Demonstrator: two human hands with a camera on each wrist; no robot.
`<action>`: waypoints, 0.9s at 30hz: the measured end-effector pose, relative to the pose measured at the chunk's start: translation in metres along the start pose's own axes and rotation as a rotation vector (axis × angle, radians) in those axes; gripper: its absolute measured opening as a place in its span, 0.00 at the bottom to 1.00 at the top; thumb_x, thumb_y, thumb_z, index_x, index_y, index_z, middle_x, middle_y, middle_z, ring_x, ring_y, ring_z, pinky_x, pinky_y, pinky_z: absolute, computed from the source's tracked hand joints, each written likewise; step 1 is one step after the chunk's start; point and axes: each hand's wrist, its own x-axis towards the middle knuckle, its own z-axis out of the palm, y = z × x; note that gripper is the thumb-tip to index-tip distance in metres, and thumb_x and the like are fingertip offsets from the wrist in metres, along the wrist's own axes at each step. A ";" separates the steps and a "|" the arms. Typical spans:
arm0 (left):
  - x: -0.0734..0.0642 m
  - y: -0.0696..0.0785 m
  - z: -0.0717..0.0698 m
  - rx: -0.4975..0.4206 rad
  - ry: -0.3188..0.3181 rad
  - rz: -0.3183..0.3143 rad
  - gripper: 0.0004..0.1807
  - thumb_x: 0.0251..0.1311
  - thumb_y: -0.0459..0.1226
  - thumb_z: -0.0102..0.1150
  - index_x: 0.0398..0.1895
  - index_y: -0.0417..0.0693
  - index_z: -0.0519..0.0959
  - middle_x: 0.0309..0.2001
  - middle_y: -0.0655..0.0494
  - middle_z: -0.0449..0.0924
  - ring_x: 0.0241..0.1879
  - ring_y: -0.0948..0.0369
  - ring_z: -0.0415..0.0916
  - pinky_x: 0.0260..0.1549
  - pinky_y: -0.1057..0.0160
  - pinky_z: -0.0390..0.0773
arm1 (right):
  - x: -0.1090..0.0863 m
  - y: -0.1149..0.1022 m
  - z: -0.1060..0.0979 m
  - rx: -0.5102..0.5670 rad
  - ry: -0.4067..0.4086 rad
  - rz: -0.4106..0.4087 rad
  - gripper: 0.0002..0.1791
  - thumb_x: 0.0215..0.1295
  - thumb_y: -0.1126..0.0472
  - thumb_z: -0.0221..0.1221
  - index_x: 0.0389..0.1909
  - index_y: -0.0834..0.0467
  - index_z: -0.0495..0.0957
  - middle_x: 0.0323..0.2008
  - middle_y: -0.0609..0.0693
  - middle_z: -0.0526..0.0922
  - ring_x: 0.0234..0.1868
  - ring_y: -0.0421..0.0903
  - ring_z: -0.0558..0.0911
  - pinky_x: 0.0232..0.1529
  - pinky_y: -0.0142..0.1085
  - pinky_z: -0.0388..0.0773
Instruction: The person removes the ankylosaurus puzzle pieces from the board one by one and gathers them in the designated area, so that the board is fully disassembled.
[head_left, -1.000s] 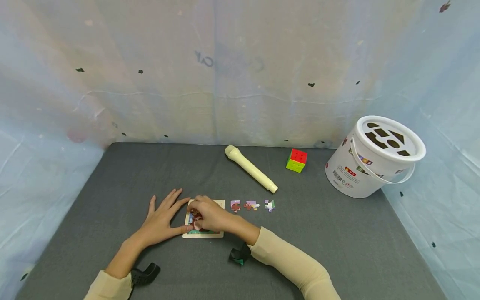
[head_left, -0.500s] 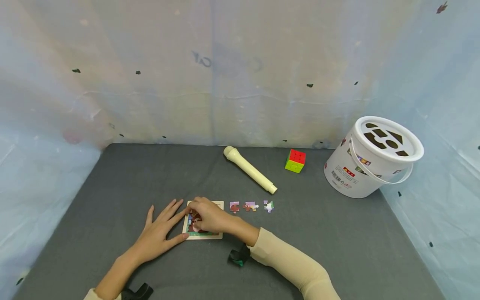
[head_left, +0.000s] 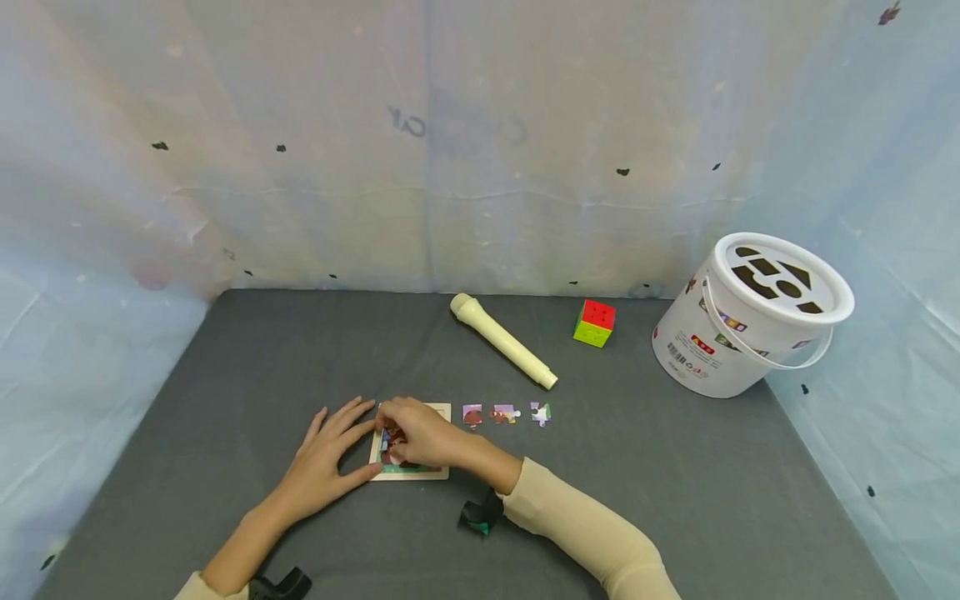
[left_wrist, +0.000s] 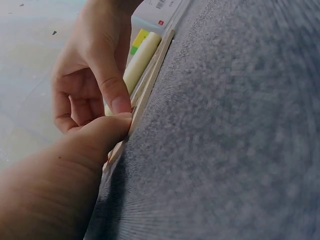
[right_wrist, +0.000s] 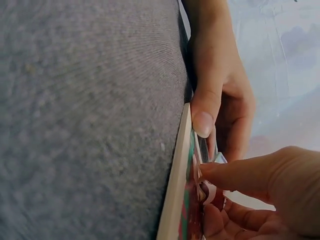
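A jigsaw puzzle in a pale wooden frame (head_left: 411, 476) lies flat on the table, its picture partly hidden by my right hand. My right hand (head_left: 420, 432) reaches over it with bent fingers. In the right wrist view, its thumb and fingertips pinch a puzzle piece (right_wrist: 209, 192) that stands tilted at the picture. My left hand (head_left: 322, 462) is spread along the frame's left side, its thumb touching the lower left corner. Right of the frame, three loose pieces lie in a row: a purple and brown one (head_left: 472, 415), a longer one (head_left: 505, 413) and a white-green one (head_left: 541, 413).
A cream microphone-shaped stick (head_left: 504, 340) lies diagonally behind the pieces. Farther back sits a red and yellow-green puzzle cube (head_left: 595, 323). A white bucket (head_left: 720, 333) with a shape-hole lid stands at the right back. Grey cloth (head_left: 660, 492) covers the table; plastic sheeting (head_left: 480, 167) hangs behind.
My left hand has shifted slightly down and its wrist has slid back toward the near edge. My right hand stays over the puzzle. The loose pieces have not moved.
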 end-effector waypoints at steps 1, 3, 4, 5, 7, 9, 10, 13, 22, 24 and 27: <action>0.000 0.000 0.000 -0.007 -0.002 0.004 0.36 0.57 0.52 0.71 0.68 0.51 0.74 0.73 0.48 0.64 0.74 0.44 0.53 0.67 0.30 0.42 | 0.000 0.000 0.000 0.006 -0.002 0.002 0.14 0.61 0.67 0.68 0.46 0.59 0.77 0.40 0.49 0.78 0.38 0.40 0.74 0.38 0.24 0.68; 0.000 0.000 0.000 -0.023 -0.004 0.013 0.37 0.57 0.51 0.71 0.69 0.50 0.74 0.72 0.49 0.65 0.74 0.44 0.53 0.67 0.30 0.43 | 0.000 0.000 0.001 0.021 -0.004 0.009 0.15 0.61 0.67 0.68 0.47 0.60 0.76 0.40 0.49 0.79 0.38 0.40 0.74 0.37 0.24 0.68; -0.001 0.001 0.000 -0.026 -0.003 0.016 0.37 0.57 0.51 0.71 0.69 0.50 0.73 0.72 0.50 0.66 0.74 0.44 0.54 0.66 0.30 0.44 | -0.001 0.000 0.001 0.027 -0.004 0.010 0.15 0.62 0.68 0.68 0.47 0.60 0.76 0.40 0.49 0.79 0.38 0.40 0.74 0.37 0.24 0.68; -0.001 0.001 0.000 -0.028 -0.003 0.017 0.37 0.57 0.51 0.71 0.69 0.51 0.73 0.72 0.50 0.66 0.73 0.44 0.54 0.66 0.29 0.44 | -0.001 0.000 0.002 0.033 -0.002 0.010 0.15 0.62 0.68 0.68 0.47 0.60 0.76 0.40 0.49 0.79 0.37 0.40 0.75 0.37 0.23 0.69; -0.001 0.001 0.000 -0.027 0.000 0.019 0.37 0.57 0.51 0.71 0.69 0.51 0.73 0.72 0.51 0.67 0.73 0.44 0.55 0.66 0.29 0.44 | -0.001 0.000 0.002 0.051 0.002 0.009 0.14 0.62 0.70 0.66 0.48 0.60 0.77 0.41 0.50 0.79 0.37 0.41 0.75 0.37 0.23 0.69; -0.001 0.001 0.000 -0.024 0.000 0.019 0.37 0.57 0.51 0.71 0.70 0.52 0.73 0.72 0.52 0.67 0.72 0.44 0.56 0.66 0.29 0.44 | -0.002 0.001 0.002 0.069 0.009 0.004 0.13 0.63 0.71 0.64 0.48 0.61 0.77 0.41 0.50 0.80 0.38 0.42 0.76 0.38 0.23 0.69; -0.001 0.001 0.000 -0.024 -0.001 0.018 0.37 0.57 0.51 0.71 0.70 0.53 0.73 0.72 0.53 0.67 0.72 0.44 0.57 0.66 0.29 0.44 | -0.002 0.001 0.002 0.077 0.011 0.001 0.13 0.64 0.72 0.63 0.48 0.61 0.77 0.41 0.51 0.80 0.38 0.42 0.76 0.38 0.23 0.70; 0.000 0.000 0.000 -0.023 -0.004 0.017 0.36 0.57 0.51 0.71 0.69 0.53 0.73 0.72 0.54 0.67 0.72 0.45 0.57 0.66 0.30 0.43 | -0.002 0.002 0.002 0.093 0.015 -0.003 0.13 0.64 0.74 0.62 0.48 0.61 0.77 0.41 0.51 0.80 0.39 0.42 0.77 0.39 0.23 0.70; 0.001 0.000 0.000 -0.031 -0.005 0.011 0.34 0.56 0.52 0.71 0.66 0.54 0.77 0.71 0.54 0.67 0.72 0.45 0.57 0.66 0.31 0.43 | -0.003 0.006 0.001 0.179 0.006 -0.002 0.12 0.65 0.75 0.61 0.47 0.62 0.76 0.41 0.51 0.80 0.39 0.41 0.77 0.40 0.24 0.72; 0.001 0.000 0.000 -0.032 -0.004 0.012 0.33 0.56 0.52 0.71 0.65 0.53 0.77 0.71 0.53 0.67 0.72 0.45 0.58 0.66 0.31 0.44 | -0.003 0.008 0.001 0.247 -0.002 0.000 0.10 0.67 0.75 0.58 0.47 0.62 0.75 0.41 0.52 0.80 0.38 0.41 0.77 0.39 0.24 0.73; 0.001 0.000 -0.001 -0.032 0.000 0.017 0.32 0.56 0.52 0.71 0.64 0.53 0.78 0.71 0.52 0.68 0.72 0.45 0.58 0.66 0.30 0.44 | -0.004 0.011 0.001 0.344 -0.005 0.000 0.09 0.69 0.77 0.56 0.46 0.63 0.74 0.40 0.54 0.80 0.36 0.41 0.77 0.37 0.25 0.74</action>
